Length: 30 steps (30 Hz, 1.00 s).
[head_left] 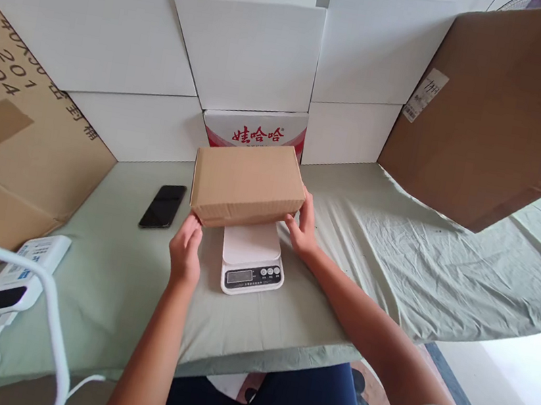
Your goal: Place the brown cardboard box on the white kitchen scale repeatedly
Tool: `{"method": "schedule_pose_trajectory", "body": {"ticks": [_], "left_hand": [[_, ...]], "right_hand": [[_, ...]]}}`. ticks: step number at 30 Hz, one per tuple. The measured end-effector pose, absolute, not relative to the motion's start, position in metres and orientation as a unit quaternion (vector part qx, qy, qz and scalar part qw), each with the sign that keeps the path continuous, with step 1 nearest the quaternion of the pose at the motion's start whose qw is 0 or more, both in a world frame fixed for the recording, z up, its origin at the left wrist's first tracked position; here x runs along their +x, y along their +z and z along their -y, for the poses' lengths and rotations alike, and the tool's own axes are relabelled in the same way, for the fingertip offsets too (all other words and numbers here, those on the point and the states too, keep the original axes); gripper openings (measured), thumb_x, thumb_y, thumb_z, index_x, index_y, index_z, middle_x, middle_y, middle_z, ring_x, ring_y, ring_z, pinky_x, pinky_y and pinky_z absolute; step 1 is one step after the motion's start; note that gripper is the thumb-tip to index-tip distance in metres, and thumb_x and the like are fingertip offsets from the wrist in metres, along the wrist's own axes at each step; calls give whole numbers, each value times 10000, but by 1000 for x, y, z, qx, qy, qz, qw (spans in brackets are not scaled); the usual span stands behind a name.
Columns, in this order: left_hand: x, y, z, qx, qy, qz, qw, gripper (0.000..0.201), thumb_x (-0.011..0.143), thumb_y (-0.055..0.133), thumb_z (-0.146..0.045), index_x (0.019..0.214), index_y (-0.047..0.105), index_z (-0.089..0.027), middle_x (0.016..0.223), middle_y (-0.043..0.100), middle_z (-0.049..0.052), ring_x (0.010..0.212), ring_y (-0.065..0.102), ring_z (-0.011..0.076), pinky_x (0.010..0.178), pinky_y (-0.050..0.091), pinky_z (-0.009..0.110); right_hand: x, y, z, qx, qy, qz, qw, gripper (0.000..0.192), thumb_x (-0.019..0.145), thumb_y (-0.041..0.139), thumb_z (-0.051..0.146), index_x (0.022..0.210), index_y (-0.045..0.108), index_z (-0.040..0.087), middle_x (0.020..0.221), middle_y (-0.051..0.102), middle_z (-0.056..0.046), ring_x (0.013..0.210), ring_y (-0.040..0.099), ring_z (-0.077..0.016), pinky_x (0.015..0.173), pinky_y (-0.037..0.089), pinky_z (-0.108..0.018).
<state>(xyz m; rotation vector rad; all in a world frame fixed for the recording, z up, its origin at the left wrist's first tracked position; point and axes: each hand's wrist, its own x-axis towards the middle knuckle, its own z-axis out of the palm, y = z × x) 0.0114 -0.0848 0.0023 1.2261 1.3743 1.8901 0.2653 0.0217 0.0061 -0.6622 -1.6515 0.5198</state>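
Observation:
Between my two hands is a closed brown cardboard box (249, 182), slightly tilted. My left hand (185, 251) grips its near left corner, with the fingertips hidden under the box. At the right end, my right hand (303, 227) is closed around the lower corner, thumb in front. Below the box sits a white digital kitchen scale (252, 246), its display and buttons facing me. The box covers the back of the scale's platform. I cannot tell whether the box touches the scale.
A black phone (163, 207) lies left of the scale. Farther left are a white power bank (22, 276) with a cable and a curved white tube (51, 305). White boxes (252, 56) wall the back; large cardboard panels (501, 109) flank both sides. A green cloth (446, 258) covers the table.

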Motion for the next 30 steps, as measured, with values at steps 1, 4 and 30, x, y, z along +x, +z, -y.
{"method": "schedule_pose_trajectory", "body": {"ticks": [1,4,30], "left_hand": [[13,-1,99,451,691,-505,253,718,909,665,-575,1497,631,-165,1448,683,153,1499,512,351,1269,383,500],[13,-12,132,451,683,-514,256,715,909,679,-550,1507,624,-161,1437,695,152,1495,515,366,1258,401,507],[19,-15,153,359,730,-519,262,728,897,639,-619,1480,652,-185,1579,576,179,1505,507,365,1271,375,519]], "right_hand": [[270,6,-11,-290,227,720,588,862,955,481,789,1629,362,265,1567,474,-172,1449,465,-374,1185,458,-562],[282,1,20,-299,250,732,559,808,988,475,737,1641,345,281,1559,475,-158,1428,478,-360,1156,484,-562],[289,0,42,-361,365,607,607,652,958,541,614,1535,431,331,1474,543,-120,1327,564,-323,1102,510,-545]]}}
